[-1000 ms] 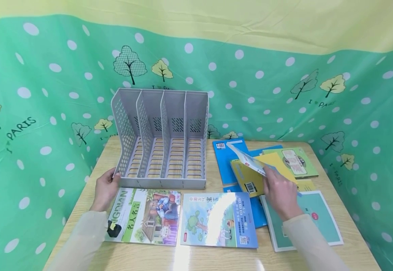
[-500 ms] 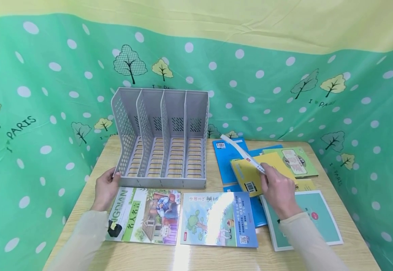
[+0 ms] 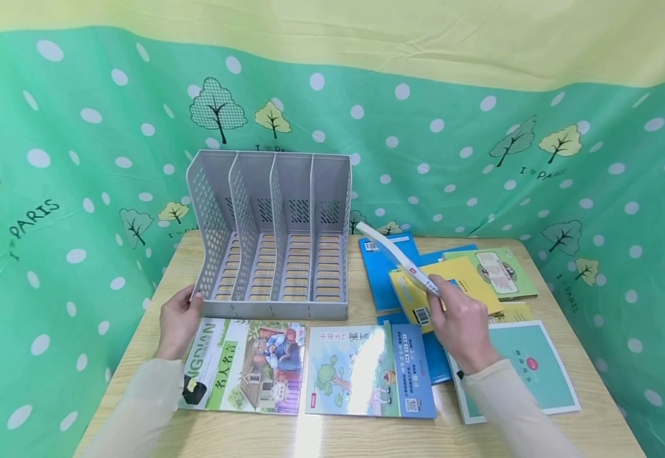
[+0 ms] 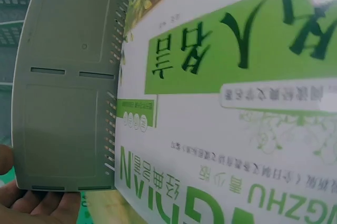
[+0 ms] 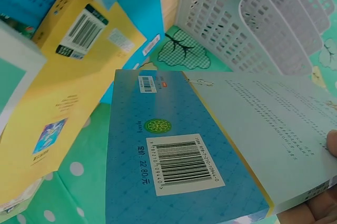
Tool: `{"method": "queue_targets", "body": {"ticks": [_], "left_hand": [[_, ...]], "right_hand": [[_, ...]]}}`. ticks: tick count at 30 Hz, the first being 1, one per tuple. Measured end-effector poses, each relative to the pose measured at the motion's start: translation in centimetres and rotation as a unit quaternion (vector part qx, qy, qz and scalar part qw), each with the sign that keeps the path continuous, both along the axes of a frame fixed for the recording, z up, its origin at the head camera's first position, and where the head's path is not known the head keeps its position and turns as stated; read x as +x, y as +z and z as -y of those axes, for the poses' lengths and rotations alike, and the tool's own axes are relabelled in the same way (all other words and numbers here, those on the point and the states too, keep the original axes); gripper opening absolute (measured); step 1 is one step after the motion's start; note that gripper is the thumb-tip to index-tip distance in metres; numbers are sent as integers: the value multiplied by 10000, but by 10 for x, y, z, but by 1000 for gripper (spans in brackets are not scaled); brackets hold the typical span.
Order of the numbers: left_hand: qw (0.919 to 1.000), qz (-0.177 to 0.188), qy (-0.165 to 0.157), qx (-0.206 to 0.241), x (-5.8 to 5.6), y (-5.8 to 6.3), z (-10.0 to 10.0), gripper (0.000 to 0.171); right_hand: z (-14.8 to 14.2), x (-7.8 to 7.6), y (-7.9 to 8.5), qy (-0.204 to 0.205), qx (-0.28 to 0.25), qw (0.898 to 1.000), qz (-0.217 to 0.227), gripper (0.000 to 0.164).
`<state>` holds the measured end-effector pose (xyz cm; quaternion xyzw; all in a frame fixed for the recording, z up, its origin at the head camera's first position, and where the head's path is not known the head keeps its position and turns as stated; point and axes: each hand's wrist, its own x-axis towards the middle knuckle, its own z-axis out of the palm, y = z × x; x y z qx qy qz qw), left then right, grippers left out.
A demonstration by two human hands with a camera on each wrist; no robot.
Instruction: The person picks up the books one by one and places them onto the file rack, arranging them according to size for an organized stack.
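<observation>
In the head view, a grey file rack with several upright compartments stands at the back left of the table. My left hand grips its front left corner, thumb on the rim. My right hand holds a thin book by its spine end, raised and tilted above the pile on the right. In the right wrist view the back cover of that book shows, blue and pale grey with a barcode. A white and green book lies right by the rack's front in the left wrist view.
A light blue book lies front centre. On the right are a yellow book, a blue book, a light green book and a teal book, partly overlapping. A green curtain hangs behind the table.
My right hand has moved a little left, turning the book so it stands more edge-on and its far end reaches closer to the rack. The left hand stays at the rack's corner.
</observation>
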<state>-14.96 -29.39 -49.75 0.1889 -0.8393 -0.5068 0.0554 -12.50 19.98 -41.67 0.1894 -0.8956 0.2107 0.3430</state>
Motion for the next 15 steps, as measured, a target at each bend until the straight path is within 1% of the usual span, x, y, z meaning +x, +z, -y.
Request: {"method": "queue_targets", "body": {"ticks": [5,7,10,11,13,15], "left_hand": [[9996,-180,138,-138,2,4,-2,50],[9989,-369,174,-233,2,8,-4,52],[9953,-855,260,-371,3,16,-13,51],[9931,-1066,279,-409,4,19,-17,49],[9868,-1532,277,-446,6,26,-26,45],[9784,-1999,198,-478,7,35,-38,42]], "right_hand": [[5,2,2,153,-75,9998,-35,27],[7,3,3,199,-96,9997,-52,27],[10,5,6,271,-131,9995,-46,27],[11,6,7,295,-130,9995,-46,27],[13,7,9,358,-120,9993,-62,26],[15,8,10,424,-112,9990,-107,26]]}}
